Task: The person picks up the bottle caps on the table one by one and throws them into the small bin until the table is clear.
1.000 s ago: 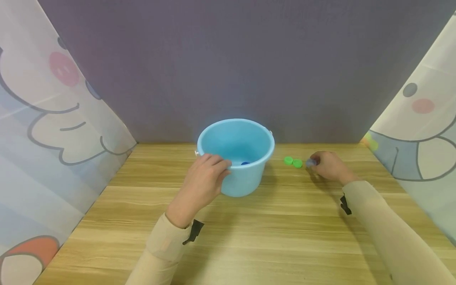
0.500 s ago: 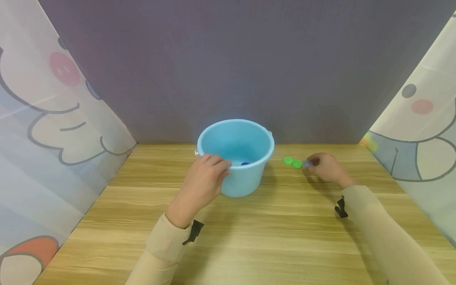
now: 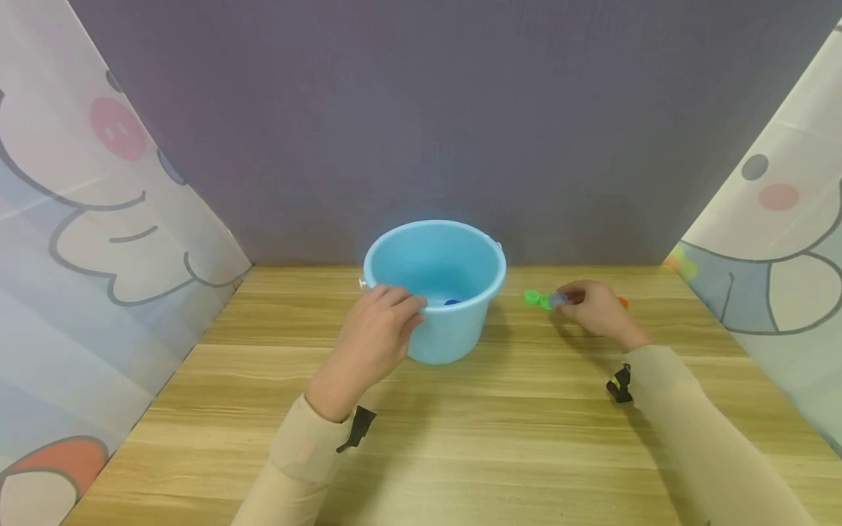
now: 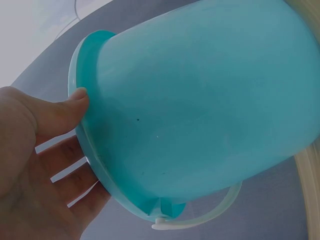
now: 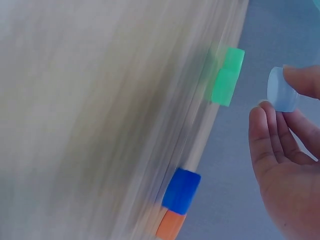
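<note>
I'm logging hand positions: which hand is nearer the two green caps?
Right. The right hand, pinching a translucent cap, is close to the green caps; the left hand is farther, holding the light-blue bucket by its rim.

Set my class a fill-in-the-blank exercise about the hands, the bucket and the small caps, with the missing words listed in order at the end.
1. The left hand grips the bucket by its ____.
2. The right hand holds the pale cap between its ____ and fingers.
3. The number of green caps on the wooden table is ____.
4. In the right wrist view, the cap right next to the orange cap is coloured ____.

Missing words: rim; thumb; two; blue.
</note>
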The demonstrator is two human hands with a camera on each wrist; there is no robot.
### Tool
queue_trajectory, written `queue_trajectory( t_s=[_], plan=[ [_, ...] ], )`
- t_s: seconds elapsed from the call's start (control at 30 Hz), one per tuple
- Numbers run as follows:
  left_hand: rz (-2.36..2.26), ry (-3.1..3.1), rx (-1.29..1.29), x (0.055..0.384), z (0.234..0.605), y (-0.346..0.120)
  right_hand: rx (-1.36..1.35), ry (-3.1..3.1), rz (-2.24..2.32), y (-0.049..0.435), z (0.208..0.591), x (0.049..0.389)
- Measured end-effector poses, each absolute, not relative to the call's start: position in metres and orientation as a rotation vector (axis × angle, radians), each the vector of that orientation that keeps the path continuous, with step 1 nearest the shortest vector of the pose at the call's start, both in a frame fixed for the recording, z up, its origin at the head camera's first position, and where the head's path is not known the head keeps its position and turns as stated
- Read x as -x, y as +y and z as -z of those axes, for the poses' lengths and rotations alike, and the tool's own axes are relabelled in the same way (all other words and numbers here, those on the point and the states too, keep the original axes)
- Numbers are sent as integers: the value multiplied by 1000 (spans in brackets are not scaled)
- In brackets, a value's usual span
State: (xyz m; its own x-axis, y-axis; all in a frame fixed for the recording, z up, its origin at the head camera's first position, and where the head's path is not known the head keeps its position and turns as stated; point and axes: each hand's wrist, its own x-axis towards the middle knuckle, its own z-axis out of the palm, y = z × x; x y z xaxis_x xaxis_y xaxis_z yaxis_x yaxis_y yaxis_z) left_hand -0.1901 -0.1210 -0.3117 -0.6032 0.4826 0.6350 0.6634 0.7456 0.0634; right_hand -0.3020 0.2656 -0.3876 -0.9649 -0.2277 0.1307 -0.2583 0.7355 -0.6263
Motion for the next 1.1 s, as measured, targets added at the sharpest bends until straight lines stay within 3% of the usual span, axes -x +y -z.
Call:
queue_trajectory(
  t_s=[1.1],
  plan=[
    [396,-2331,865,191,312,-122,-440,-2767,-1190,231,371,291]
  ],
)
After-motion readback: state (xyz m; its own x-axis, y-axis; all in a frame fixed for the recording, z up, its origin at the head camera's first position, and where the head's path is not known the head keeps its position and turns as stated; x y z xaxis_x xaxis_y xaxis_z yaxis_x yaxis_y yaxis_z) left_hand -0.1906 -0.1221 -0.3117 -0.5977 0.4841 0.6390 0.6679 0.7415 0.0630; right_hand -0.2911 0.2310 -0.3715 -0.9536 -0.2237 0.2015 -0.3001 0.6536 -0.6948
